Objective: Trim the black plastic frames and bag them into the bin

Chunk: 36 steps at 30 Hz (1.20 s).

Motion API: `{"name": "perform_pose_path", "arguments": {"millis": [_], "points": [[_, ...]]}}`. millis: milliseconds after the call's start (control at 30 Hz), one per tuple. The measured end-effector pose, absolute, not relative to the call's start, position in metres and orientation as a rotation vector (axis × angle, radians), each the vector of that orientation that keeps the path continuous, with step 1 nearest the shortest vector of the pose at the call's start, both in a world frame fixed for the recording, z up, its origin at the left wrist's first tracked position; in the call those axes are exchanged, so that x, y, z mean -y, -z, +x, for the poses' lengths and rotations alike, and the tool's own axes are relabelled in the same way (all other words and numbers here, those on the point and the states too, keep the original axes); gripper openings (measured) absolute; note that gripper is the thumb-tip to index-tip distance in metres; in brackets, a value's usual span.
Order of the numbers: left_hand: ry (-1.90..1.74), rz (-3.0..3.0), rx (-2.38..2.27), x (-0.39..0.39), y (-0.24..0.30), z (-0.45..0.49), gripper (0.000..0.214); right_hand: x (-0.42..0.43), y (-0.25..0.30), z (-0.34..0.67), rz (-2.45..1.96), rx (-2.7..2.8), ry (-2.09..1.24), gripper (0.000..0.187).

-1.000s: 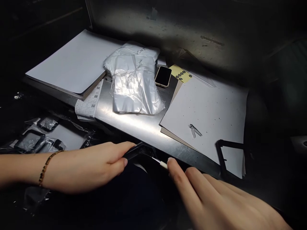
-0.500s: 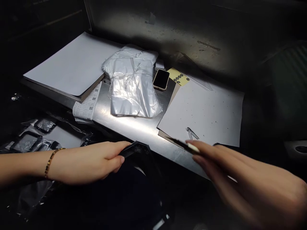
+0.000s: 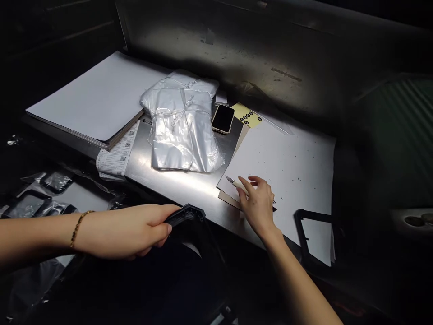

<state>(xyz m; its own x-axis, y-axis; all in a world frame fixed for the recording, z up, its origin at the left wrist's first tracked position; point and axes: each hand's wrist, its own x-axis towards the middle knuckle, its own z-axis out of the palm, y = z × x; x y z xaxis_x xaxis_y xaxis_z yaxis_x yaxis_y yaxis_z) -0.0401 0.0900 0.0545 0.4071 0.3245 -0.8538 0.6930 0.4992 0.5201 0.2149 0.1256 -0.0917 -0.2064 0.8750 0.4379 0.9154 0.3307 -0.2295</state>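
Note:
My left hand (image 3: 135,230) is closed on a black plastic frame (image 3: 191,211), thumb and fingers pinching it near a corner. Much of that frame is lost in the dark below. Over the white paper (image 3: 297,167) on the bench, my right hand (image 3: 257,201) has its thumb and fingers around a craft knife (image 3: 237,184) with a pale handle. The knife's metal blade points up and left. A small dark tip shows at the other side of this hand; I cannot tell what it belongs to. Another black frame (image 3: 301,234) lies over the paper's right corner.
Tied clear plastic bags (image 3: 184,135) lie mid-bench beside a phone (image 3: 223,119) and a yellow sticker sheet (image 3: 246,114). A stack of white sheets (image 3: 91,99) sits left, over a printed paper (image 3: 115,155). Bagged black frames (image 3: 32,203) are at lower left. A metal wall (image 3: 237,58) stands behind.
My right hand has moved left and away from me, bringing the knife over the paper. The nippers seen there before are now mostly hidden by it. My left hand keeps its hold on the frame.

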Motion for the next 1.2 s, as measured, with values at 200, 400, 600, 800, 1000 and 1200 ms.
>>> {"name": "perform_pose_path", "arguments": {"millis": [200,400,600,800,1000,1200], "points": [[0.289,1.162,-1.181,-0.090,-0.054,-0.037,0.030,-0.069,0.001,0.157,-1.084,2.141,-0.033,0.012],[0.170,1.224,-1.118,-0.082,-0.043,-0.041,0.031,-0.060,-0.007,0.136,-0.975,2.376,0.087,0.013],[0.173,1.210,-1.142,-0.080,-0.044,-0.040,0.031,-0.058,-0.010,0.131,-0.952,2.486,0.125,0.020],[0.185,1.135,-1.078,-0.079,-0.043,-0.043,0.027,-0.057,-0.008,0.128,-0.917,2.502,0.101,0.020],[0.219,1.080,-1.125,-0.075,-0.039,-0.044,0.028,-0.058,-0.010,0.128,-0.912,2.521,0.101,0.019],[0.266,1.114,-1.102,-0.079,-0.044,-0.041,0.027,-0.059,-0.002,0.125,-0.875,2.544,0.175,0.020]]}}
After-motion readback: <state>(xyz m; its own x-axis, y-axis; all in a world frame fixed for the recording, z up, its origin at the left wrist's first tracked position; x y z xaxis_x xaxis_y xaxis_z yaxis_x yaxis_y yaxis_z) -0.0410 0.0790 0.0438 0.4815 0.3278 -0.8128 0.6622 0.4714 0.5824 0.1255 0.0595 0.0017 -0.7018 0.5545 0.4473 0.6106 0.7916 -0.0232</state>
